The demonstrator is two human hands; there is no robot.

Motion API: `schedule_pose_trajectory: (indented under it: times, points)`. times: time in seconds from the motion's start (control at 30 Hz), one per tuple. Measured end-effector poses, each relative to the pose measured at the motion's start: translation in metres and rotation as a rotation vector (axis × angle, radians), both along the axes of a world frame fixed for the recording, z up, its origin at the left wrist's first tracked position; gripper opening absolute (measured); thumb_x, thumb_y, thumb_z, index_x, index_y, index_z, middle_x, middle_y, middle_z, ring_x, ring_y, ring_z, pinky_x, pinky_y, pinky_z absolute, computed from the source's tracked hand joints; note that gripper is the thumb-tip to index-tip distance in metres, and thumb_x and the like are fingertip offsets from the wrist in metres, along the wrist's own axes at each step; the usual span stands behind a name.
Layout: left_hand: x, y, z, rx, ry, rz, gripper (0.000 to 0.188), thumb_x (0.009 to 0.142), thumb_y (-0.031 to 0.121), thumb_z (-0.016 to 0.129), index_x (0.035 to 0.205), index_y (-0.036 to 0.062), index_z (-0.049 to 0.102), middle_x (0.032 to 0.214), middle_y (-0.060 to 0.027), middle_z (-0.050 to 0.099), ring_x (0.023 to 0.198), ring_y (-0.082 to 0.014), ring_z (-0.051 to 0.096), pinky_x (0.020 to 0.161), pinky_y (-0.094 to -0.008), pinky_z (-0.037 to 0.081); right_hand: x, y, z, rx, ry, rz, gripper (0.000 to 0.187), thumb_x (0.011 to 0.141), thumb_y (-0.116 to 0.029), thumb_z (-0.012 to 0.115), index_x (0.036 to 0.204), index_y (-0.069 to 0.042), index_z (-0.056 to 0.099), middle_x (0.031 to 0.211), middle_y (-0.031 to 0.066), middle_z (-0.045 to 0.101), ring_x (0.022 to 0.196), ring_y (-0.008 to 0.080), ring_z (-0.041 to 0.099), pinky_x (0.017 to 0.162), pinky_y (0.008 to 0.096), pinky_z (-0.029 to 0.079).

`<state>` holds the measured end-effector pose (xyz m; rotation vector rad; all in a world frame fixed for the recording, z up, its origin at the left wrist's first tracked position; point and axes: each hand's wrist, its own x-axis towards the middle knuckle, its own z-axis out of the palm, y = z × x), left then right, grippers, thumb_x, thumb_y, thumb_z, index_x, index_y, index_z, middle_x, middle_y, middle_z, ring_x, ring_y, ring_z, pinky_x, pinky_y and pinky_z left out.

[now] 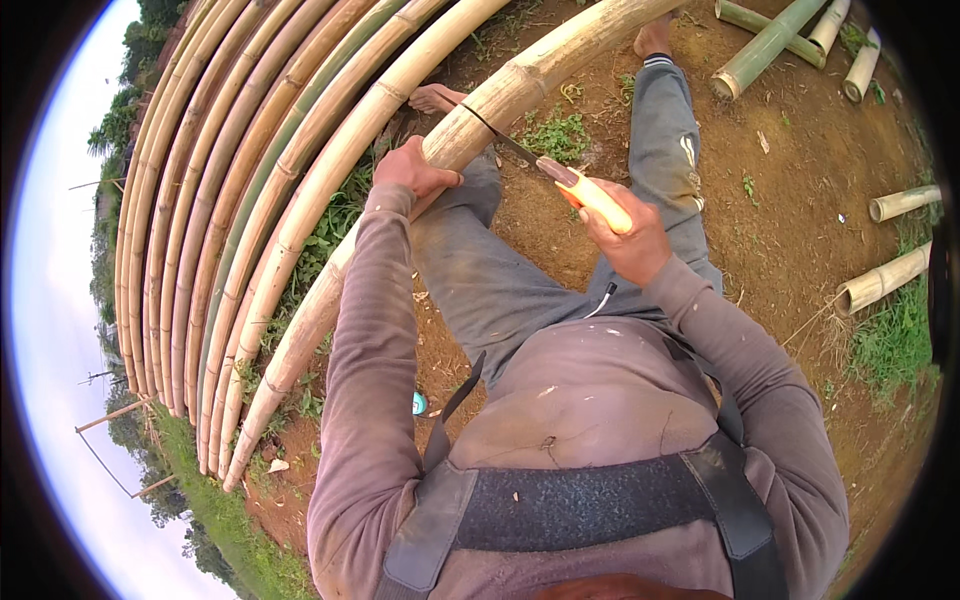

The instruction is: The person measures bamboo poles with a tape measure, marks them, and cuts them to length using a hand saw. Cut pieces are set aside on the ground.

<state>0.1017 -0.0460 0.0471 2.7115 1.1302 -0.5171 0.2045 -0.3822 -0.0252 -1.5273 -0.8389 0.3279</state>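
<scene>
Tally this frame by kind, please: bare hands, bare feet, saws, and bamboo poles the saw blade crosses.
Bare hands: 2 (left hand, right hand)
Bare feet: 2 (left foot, right foot)
Saw: 1
Bamboo pole: 1
Total: 6

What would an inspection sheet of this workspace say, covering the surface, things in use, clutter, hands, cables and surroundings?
Surface: bare brown ground with scattered weeds and debris.
Things in use: bamboo pole running diagonally; saw with its dark blade across it; cut depth can't be told.
Clutter: bamboo pieces lying at right; small turquoise object left of the torso, unidentifiable.
Left hand: grasping the pole near the blade.
Right hand: closed on the saw's orange-yellow handle.
Cables: nothing seen.
Surroundings: bamboo row at left; trees and sky beyond.
</scene>
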Motion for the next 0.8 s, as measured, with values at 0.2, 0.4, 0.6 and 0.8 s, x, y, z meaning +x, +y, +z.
schedule_pose_trajectory:
  times: [0.2,0.4,0.6,0.8]
  points:
    - [0.004,0.006,0.001,0.006,0.0,0.0,0.092,0.062,0.058,0.086,0.134,0.0051,0.062,0.124,-0.0218,0.073,0.114,-0.0377,0.071,0.101,-0.0423,0.054,0.008,0.047,0.014,-0.057,0.017,-0.005,0.037,0.096,-0.022,0.074,0.127,-0.003,0.068,0.108,0.0213,0.076,0.096,0.0364,0.076,0.083,0.0403,0.061]
    - [0.003,0.012,-0.006,-0.038,0.016,0.006,0.092,0.063,0.059,0.086,0.133,0.0041,0.061,0.124,-0.0232,0.072,0.116,-0.0378,0.07,0.101,-0.0436,0.054,-0.024,-0.091,0.02,-0.027,0.059,-0.029,0.04,0.095,-0.013,0.076,0.132,0.0,0.066,0.12,0.0182,0.075,0.102,0.03,0.077,0.088,0.0346,0.061]
    - [0.015,0.006,0.001,0.011,0.016,0.01,0.094,0.061,0.058,0.087,0.136,0.0055,0.062,0.127,-0.0215,0.072,0.119,-0.0354,0.069,0.104,-0.041,0.052,0.029,0.097,0.009,-0.054,-0.023,-0.041,0.04,0.097,-0.033,0.073,0.125,-0.006,0.069,0.103,0.0236,0.075,0.094,0.0434,0.073,0.08,0.0454,0.059]
    - [0.007,0.019,-0.002,-0.086,0.014,0.022,0.096,0.06,0.059,0.088,0.134,0.0038,0.062,0.125,-0.0224,0.073,0.117,-0.038,0.071,0.104,-0.0425,0.054,-0.016,-0.04,0.009,-0.087,0.093,0.03,0.043,0.095,-0.013,0.076,0.134,0.001,0.065,0.114,0.0187,0.076,0.098,0.0278,0.078,0.083,0.037,0.06]
